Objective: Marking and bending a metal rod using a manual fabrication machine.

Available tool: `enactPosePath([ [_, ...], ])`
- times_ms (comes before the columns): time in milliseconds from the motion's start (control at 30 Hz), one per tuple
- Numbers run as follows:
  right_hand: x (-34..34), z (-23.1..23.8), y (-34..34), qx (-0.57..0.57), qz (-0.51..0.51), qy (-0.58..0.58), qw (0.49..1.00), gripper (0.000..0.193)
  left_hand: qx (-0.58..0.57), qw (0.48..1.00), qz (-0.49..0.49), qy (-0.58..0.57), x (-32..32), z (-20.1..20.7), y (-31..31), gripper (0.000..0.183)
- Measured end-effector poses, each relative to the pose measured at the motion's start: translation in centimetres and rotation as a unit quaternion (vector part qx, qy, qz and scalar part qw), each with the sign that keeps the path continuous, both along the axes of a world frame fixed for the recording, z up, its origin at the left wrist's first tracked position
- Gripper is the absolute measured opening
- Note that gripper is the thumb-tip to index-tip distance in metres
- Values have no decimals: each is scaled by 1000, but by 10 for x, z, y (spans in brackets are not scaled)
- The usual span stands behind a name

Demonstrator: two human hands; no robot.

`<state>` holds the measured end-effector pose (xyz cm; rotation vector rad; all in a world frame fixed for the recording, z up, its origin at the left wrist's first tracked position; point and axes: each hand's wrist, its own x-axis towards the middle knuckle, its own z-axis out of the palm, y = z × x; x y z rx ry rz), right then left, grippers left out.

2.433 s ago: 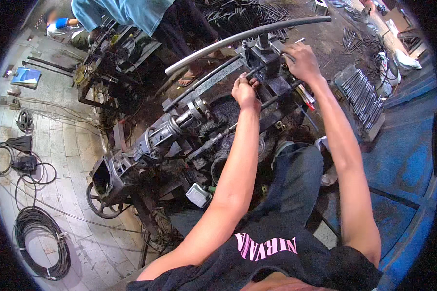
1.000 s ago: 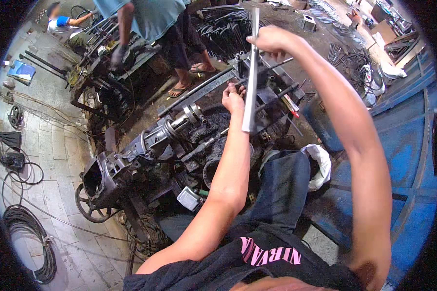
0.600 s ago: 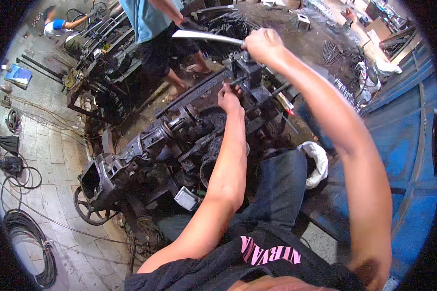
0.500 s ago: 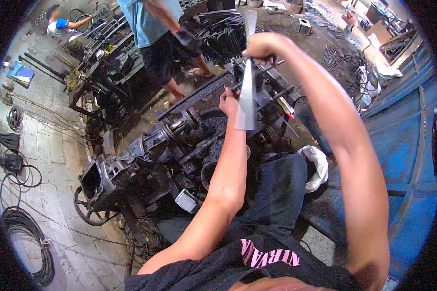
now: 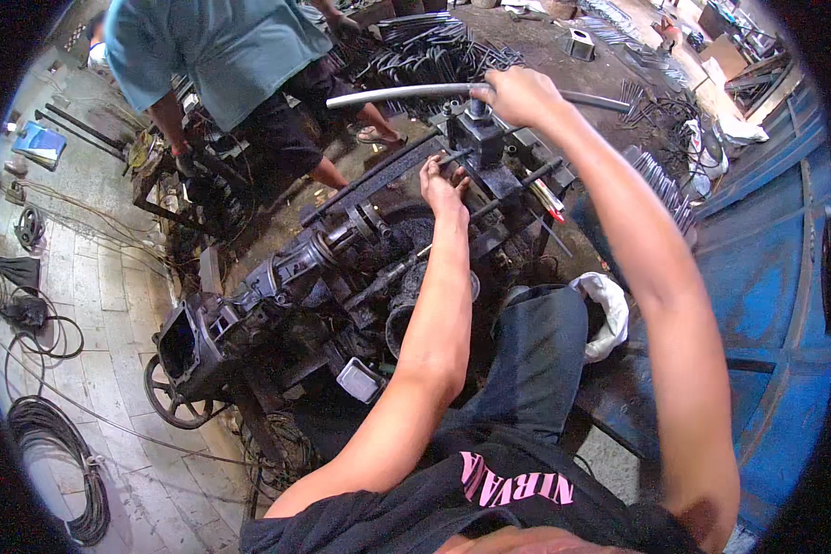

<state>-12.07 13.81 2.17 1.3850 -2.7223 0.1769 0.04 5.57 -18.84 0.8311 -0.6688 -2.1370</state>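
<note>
A long grey metal bar (image 5: pixel 397 93) lies crosswise above a dark metal block (image 5: pixel 482 138) on the greasy machine (image 5: pixel 286 268). My right hand (image 5: pixel 522 95) is closed around the bar near its middle, above a bolt-like post on the block. My left hand (image 5: pixel 444 189) is at the near left side of the block, fingers curled at a thin dark piece that sticks out there. What exactly it grips is too small to make out. My left forearm passes over the machine bed.
A co-worker (image 5: pixel 222 65) in a blue shirt stands beyond the machine at far left. Bundled metal rods (image 5: pixel 434 55) lie on the far floor. A blue metal panel (image 5: pixel 766 268) is at right, a white sack (image 5: pixel 608 319) by my knee, a handwheel (image 5: pixel 177 395) at left.
The bar has swung from a blurred, near upright line to lying crosswise, with my right hand still on it. My left hand has barely shifted. The co-worker has moved left and bent down.
</note>
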Motion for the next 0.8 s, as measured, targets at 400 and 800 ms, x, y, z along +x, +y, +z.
enactPosePath([
  [400,4,-9,0,-96,-35,-15,995,50,42,992,-45,110,9,-1,-15,25],
  [800,-89,-76,152,-769,-178,-477,387,28,-14,975,179,-132,31,204,-71,30],
])
